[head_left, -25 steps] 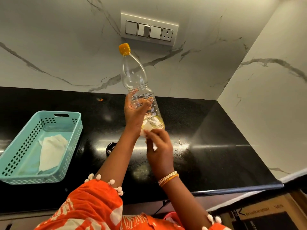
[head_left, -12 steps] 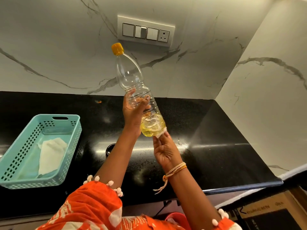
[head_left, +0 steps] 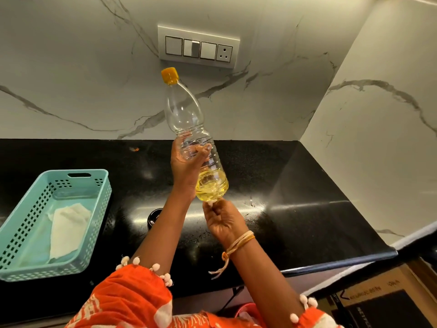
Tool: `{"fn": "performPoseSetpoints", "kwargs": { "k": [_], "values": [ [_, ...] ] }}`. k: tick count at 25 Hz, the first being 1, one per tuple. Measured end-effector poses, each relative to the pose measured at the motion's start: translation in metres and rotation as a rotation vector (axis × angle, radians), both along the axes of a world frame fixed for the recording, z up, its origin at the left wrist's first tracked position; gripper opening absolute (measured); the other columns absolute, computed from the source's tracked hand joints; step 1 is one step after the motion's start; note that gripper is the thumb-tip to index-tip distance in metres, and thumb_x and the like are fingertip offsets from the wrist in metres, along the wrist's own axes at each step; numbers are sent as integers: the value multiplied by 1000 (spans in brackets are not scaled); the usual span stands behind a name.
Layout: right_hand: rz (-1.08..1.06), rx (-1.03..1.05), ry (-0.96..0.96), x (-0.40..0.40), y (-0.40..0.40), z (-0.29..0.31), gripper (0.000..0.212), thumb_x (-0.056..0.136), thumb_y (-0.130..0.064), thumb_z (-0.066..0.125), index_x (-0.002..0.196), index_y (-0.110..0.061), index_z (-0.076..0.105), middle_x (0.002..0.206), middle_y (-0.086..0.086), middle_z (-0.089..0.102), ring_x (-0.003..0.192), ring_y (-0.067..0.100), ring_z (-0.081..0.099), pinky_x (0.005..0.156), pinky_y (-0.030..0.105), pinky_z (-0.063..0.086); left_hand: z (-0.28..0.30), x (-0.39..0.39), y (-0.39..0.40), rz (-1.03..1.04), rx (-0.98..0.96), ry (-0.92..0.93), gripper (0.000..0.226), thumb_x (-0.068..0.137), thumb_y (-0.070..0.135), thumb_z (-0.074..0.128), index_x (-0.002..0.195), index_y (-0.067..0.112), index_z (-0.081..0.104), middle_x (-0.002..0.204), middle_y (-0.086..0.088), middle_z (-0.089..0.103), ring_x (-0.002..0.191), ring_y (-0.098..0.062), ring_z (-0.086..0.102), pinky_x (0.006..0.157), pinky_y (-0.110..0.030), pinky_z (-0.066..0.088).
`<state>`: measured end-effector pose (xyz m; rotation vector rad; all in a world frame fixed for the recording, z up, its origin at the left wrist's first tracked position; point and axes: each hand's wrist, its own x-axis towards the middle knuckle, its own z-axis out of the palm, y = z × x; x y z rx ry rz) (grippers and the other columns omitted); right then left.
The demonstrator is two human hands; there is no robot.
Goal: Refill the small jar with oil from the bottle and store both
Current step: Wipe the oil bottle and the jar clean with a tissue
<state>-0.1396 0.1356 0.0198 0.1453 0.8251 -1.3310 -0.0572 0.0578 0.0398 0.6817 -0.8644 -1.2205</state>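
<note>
Above the black counter (head_left: pixel 295 197), the left hand (head_left: pixel 186 166) holds the clear bottle (head_left: pixel 189 129) in the air by its ribbed middle, fingers wrapped round it, thumb on the near side. The bottle tilts, its yellow cap (head_left: pixel 169 75) up and to the left near the switch plate (head_left: pixel 198 47), its base lower and to the right. A little yellow oil (head_left: pixel 211 188) sits pooled in the base.

The right hand (head_left: pixel 224 221) is just under the base, fingers pinched shut on a small white scrap (head_left: pixel 211 203) that touches the bottom of the bottle. Most of the scrap is hidden inside the fingers, so I cannot tell whether it is cloth or paper.

A dark round thing (head_left: pixel 153 217) on the counter shows beside the left forearm; the arm covers most of it, and I cannot tell whether it is the small jar. At the left, a teal basket (head_left: pixel 78 185) stands on the counter with a white cloth (head_left: pixel 68 230) lying in it; its near left corner is cut off by the picture's edge. A cardboard box (head_left: pixel 383 297) at lower right is only partly in view.

Compared with half a second ago, the bottle stays in the same left-hand grip at much the same tilt. The right hand has closed tighter beneath the base, and less of the white scrap shows.
</note>
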Motion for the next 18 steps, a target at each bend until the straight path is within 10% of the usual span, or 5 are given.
{"fn": "performPoseSetpoints", "kwargs": {
  "k": [7,18],
  "values": [
    [44,-72,35,-41,3,-2,20,90,1,54,108,-4,59,98,19,63,57,22,69,49,25,57,-22,9,-3,63,-18,-200,66,67,19,83,125,16,51,115,-14,64,100,-23,68,82,-38,58],
    [365,-149,1049,-53,-80,-27,37,84,8,50,114,-10,62,88,4,63,72,13,59,61,25,46,-60,5,-65,-24,-28,-722,86,55,29,88,129,33,44,123,3,58,114,-15,60,95,-39,53]
  ]
}}
